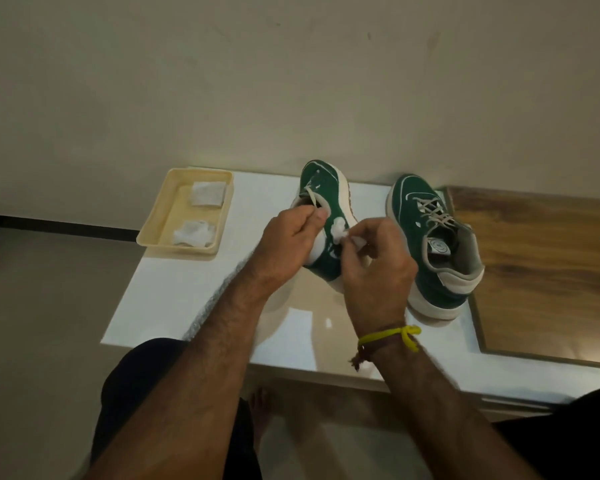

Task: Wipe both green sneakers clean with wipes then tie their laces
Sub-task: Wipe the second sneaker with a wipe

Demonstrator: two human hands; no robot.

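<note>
The right hand (378, 268) pinches a white wipe (343, 230) against the tilted sneaker (329, 216), toe pointing away; the left hand (288, 244) grips its collar. Right of the fingers, the second sneaker (430, 244) stands upright, insole label unreadable. Far left, a tray (153, 230) holds wipes.

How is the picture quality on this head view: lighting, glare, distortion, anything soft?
Head view: dim, warm light; glare patch on the glossy white table near the right hand; wide-angle bending curves the table edges; slightly soft overall, though the left sneaker, wipe and left hand read clearly.
</note>
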